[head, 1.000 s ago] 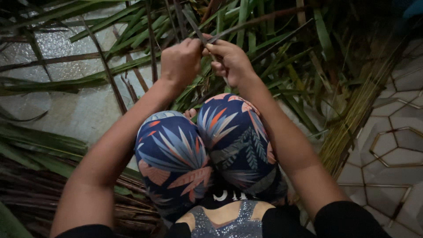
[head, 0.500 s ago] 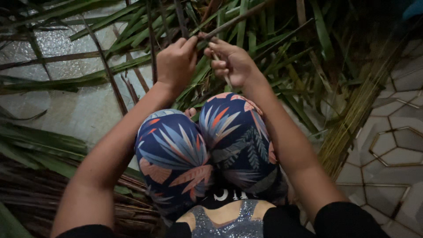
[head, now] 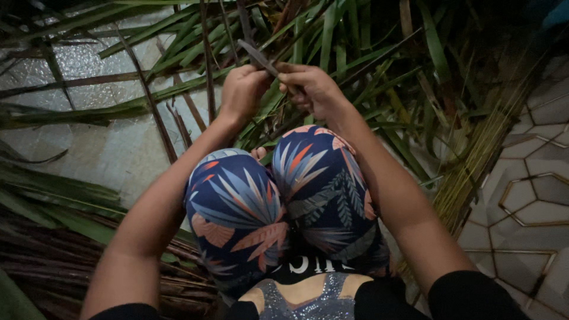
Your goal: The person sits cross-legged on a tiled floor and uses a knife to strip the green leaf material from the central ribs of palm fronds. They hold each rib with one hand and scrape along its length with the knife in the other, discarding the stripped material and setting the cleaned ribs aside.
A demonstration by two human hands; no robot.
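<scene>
Both hands were closed on the same long leaf strip [head: 261, 59]: left hand [head: 244, 89] fisted on it just below the blade-like end, right hand [head: 308, 89] pinching it beside that, fingers curled tight, the two hands almost touching. The strip ran up and away to the left from the grip, held in the air above the knees [head: 284, 195], not resting on the floor. A judgement on doing this well: keep both grips close together so the strip stays taut between them, pull along its length rather than across it, and keep fingertips off the thin edge, since it looked stiff and likely sharp. Whether the right hand also held a small tool could not be told; the fingers hid it. Counts: two hands, one strip in hand, two knees in patterned leggings. Loose green leaves [head: 355, 35] lay fanned across the far side, too many and too overlapped to count. One bundle of thin yellowish ribs [head: 480, 160] lay to the right, individual ribs uncountable. One heap of dark brown stalks [head: 53, 261] sat at lower left with a few broad green leaves over it. Floor: pale speckled tile [head: 112, 154] left, hexagon-pattern tile [head: 527, 201] right. Lighting was dim; fine detail at the grip was lost.
</scene>
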